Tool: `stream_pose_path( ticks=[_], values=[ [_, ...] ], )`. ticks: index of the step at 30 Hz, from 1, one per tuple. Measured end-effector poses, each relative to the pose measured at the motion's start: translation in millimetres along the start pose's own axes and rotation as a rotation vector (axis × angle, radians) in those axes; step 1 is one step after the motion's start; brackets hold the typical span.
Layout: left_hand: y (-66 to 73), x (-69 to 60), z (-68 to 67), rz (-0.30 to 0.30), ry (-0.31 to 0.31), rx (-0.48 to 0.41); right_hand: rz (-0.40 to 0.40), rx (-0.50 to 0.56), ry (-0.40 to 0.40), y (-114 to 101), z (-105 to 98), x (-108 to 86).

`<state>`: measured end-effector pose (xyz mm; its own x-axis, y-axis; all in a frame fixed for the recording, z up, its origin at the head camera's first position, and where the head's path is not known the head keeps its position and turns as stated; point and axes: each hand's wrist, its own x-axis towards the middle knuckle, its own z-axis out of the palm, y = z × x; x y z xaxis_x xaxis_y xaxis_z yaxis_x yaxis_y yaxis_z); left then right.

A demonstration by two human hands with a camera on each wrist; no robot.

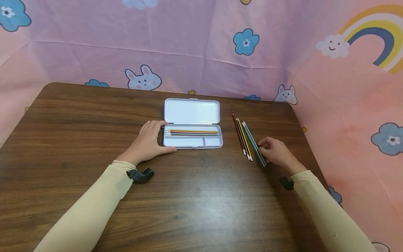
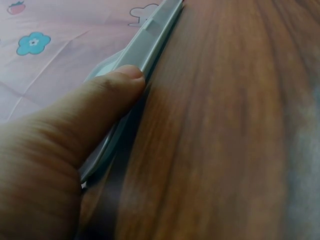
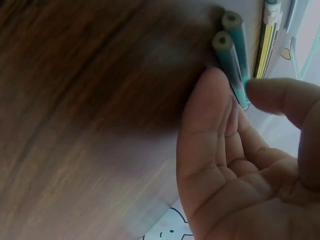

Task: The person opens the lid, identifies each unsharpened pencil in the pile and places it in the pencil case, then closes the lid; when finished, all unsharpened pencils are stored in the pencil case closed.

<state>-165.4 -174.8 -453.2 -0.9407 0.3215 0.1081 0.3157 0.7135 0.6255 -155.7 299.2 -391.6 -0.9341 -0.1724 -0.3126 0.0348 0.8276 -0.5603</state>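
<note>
A white pencil case (image 1: 188, 141) lies with its lid (image 1: 192, 111) up, several pencils (image 1: 192, 133) in its long back compartment. My left hand (image 1: 147, 141) grips the left end of the case, thumb along the front edge and fingers at the back corner. In the left wrist view the thumb (image 2: 107, 90) presses the case's edge. To the right, two green pencils (image 1: 253, 144) lie side by side on the table. My right hand (image 1: 277, 152) has its thumb and curled fingers on either side of them near their unsharpened ends, seen closely in the right wrist view.
Between the case and the green pencils lie red-and-black pencils (image 1: 239, 134) and yellow-and-black pencils (image 1: 244, 140), eraser ends toward me. The brown wooden table (image 1: 189, 210) meets a patterned cloth backdrop (image 1: 189, 45) behind and on the right.
</note>
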Motion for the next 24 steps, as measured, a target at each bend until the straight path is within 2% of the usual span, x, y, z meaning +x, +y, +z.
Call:
stream_pose_path(
  ticks=[6, 24],
  values=[
    [0.6, 0.1, 0.2, 0.001, 0.004, -0.002, 0.008, 0.001, 0.002, -0.8, -0.9, 0.7],
    [0.2, 0.4, 0.8, -0.002, 0.004, 0.000, 0.001, -0.119, 0.028, 2.9, -3.0, 1.2]
  ],
)
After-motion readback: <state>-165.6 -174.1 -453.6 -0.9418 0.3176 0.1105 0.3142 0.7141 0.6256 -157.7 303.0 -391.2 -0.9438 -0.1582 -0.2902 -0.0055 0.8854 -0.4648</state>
